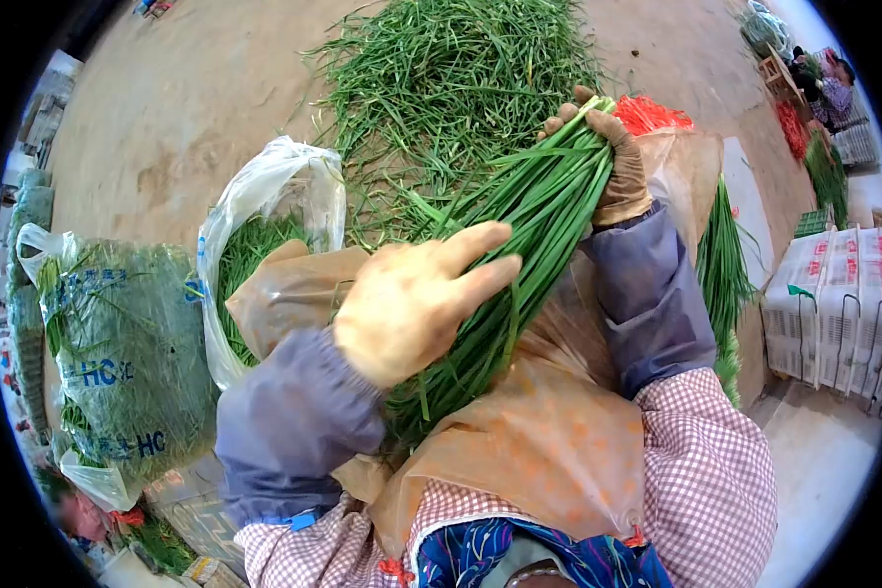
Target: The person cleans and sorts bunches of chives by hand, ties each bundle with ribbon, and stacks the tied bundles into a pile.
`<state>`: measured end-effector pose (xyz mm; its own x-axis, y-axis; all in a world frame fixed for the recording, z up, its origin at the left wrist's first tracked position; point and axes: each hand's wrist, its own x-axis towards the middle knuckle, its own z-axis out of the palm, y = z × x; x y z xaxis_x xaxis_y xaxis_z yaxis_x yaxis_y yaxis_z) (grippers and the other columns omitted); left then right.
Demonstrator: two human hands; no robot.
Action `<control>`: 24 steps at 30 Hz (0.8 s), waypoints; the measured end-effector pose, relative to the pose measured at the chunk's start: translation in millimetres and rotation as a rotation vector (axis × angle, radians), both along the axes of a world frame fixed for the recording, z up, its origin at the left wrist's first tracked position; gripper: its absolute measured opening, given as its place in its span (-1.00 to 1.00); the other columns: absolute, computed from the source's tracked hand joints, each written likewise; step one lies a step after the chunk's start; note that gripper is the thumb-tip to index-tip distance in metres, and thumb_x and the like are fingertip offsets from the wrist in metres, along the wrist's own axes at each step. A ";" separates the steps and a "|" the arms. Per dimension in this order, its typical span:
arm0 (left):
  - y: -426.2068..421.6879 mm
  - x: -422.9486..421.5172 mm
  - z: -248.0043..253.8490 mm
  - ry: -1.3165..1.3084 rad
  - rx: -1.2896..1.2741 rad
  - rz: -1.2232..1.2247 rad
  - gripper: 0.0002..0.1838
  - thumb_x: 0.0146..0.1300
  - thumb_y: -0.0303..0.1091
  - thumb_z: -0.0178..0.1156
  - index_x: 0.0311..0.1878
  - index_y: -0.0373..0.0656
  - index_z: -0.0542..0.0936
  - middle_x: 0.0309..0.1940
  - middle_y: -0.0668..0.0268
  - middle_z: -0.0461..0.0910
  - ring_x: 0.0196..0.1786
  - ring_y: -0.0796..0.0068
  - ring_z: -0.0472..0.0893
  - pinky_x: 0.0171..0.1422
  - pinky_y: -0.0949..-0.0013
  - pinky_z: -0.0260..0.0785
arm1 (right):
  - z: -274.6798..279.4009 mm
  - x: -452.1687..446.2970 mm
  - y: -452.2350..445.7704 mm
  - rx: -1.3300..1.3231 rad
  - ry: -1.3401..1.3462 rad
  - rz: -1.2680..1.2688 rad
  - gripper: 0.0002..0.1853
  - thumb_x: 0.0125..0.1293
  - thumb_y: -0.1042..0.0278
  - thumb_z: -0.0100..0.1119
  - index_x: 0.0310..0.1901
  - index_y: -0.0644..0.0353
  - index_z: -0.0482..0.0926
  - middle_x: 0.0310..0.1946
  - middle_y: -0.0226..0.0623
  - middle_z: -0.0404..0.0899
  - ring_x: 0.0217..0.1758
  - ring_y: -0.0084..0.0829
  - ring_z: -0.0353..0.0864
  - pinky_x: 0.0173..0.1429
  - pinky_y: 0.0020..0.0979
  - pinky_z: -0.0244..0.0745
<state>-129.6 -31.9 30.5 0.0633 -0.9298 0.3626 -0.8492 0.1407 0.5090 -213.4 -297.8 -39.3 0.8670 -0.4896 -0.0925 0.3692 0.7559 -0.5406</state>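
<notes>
My right hand (617, 169), in a brown-stained glove, is closed around the pale stem ends of a thick bunch of green chives (539, 230). The bunch slants down to the left across my lap, its leaf tips near my apron (534, 451). Over the middle of the leaves is my left hand (416, 299), in a pale yellowish glove and slightly blurred. Two of its fingers stretch apart toward the bunch; whether they touch the leaves I cannot tell. Bright red ties (652, 115) lie just beyond my right hand.
A large heap of loose green leaves (461, 73) covers the floor ahead. On the left are an open white plastic bag (274, 167) with greens and a packed clear bag (132, 343). More chives (722, 260) hang at my right, near white crates (823, 304). Another person (833, 93) sits far right.
</notes>
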 end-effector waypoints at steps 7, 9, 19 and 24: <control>-11.8 -0.8 -31.3 0.130 0.186 -0.072 -0.74 0.05 -0.52 0.27 -0.14 -0.17 0.56 -0.18 0.18 0.57 -0.27 0.06 0.59 -0.25 0.13 0.45 | -4.4 -5.3 -6.7 0.017 -0.023 -0.014 -0.58 0.22 0.43 0.25 0.13 0.11 0.42 -0.18 -0.22 0.60 -0.09 -0.17 0.64 0.12 -0.01 0.60; 11.1 3.0 -24.8 0.188 0.242 -0.008 -0.81 0.07 -0.48 0.24 -0.20 -0.14 0.57 -0.30 0.22 0.54 -0.25 0.11 0.60 -0.22 0.14 0.48 | 0.5 -7.1 -12.6 0.029 -0.033 -0.071 -0.59 0.23 0.43 0.24 0.12 0.12 0.42 -0.18 -0.21 0.59 -0.08 -0.16 0.64 0.13 0.00 0.59; 126.1 46.8 7.2 0.804 0.236 0.812 -0.91 0.33 -0.51 0.14 -0.18 -0.34 0.57 -0.32 0.38 0.58 -0.32 0.61 0.51 -0.24 0.52 0.39 | 21.5 -23.5 -50.5 -0.173 -0.145 -0.221 -0.63 0.19 0.40 0.26 0.05 0.17 0.49 -0.17 -0.19 0.58 -0.05 -0.16 0.58 0.18 -0.03 0.52; 113.4 79.6 -1.9 0.816 0.358 0.876 -0.77 0.31 -0.40 0.22 -0.03 -0.31 0.56 -0.26 0.32 0.62 -0.27 0.56 0.56 -0.19 0.49 0.42 | 30.4 -26.8 -45.8 -0.287 -0.075 -0.301 -0.58 0.18 0.36 0.29 0.08 0.19 0.46 -0.18 -0.25 0.55 -0.05 -0.20 0.53 0.24 -0.04 0.44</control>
